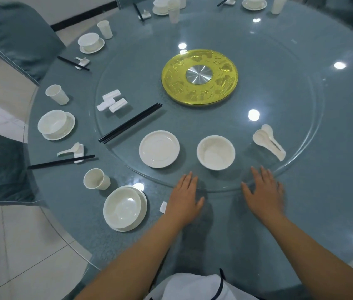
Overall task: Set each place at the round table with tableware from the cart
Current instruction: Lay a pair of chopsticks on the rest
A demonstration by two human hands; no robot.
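Head view: both hands are laid flat near the rim of the glass turntable (pixel 290 68), the left hand (pixel 185 197) and the right hand (pixel 263 192) each with fingers straight and slightly apart, nothing being held. Spare tableware is kept on the turntable just beyond the hands: a small plate (pixel 159 148), a bowl (pixel 216 152), a cluster of spoons (pixel 268 140), a bundle of black chopsticks (pixel 130 123) and several white rests (pixel 112 100). At the near-left place on the round surface (pixel 333 191), a bowl on a plate (pixel 124 208), a cup (pixel 96 179) and a single rest (pixel 163 207) are already set; its spoon and chopsticks are not seen, so that place is judged unfinished. If the turntable is pushed round sharply, the loose chopsticks could roll or fan apart and the stacked spoons could slide off its edge. A careless reach across the near setting could also tip the light cup. The cart is not in view.
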